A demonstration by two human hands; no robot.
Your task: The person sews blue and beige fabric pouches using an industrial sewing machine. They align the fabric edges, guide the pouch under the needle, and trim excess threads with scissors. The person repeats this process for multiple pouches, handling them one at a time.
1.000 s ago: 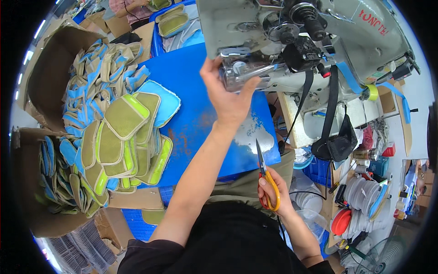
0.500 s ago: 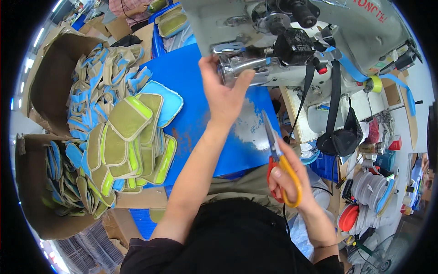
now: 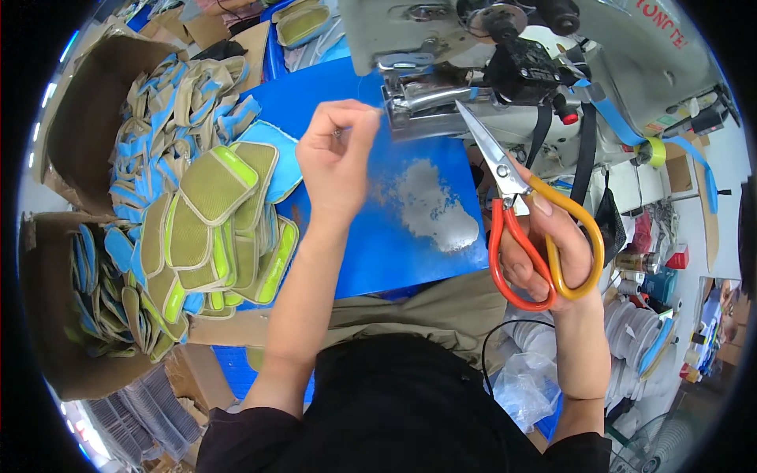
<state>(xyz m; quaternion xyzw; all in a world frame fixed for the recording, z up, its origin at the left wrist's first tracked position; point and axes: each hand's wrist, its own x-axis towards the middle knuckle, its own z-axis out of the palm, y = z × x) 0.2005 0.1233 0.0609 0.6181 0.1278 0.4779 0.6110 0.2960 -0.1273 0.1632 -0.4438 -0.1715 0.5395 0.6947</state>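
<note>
Blue table (image 3: 394, 264) spreads below and left of the machine (image 3: 430, 47), its near edge on your side. Open room lies between the machine and the pads (image 3: 213, 193) heaped well to its left. Your left hand (image 3: 335, 154) is raised just left of the machine, fingers curled, thumb against forefinger; whether they pinch anything, I can't tell. Your right hand (image 3: 569, 240) grips the scissors (image 3: 505, 169) by the handles, blades pointing up toward the machine.
</note>
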